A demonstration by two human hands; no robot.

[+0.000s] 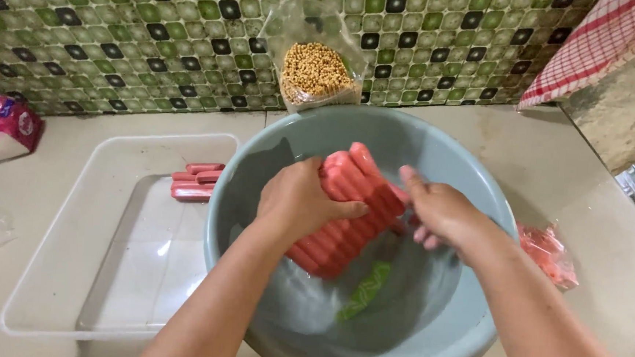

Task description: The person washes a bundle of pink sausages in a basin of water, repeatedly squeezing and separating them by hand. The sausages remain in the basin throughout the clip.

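Round grey-blue plastic basin (pixel 469 335) held shallow water. Above it, left hand (pixel 298 199) and right hand (pixel 440 212) both gripped a red row of joined sausages (pixel 348 210): soft, wet, probably slippery; best held at both ends. Loose sausages (pixel 194 182) lay in clear tray (pixel 48 257).

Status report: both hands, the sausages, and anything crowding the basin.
Left hand and right hand both grip the sausage pack over the grey basin. Green wrapper lies inside. Clear tray alongside, touching.
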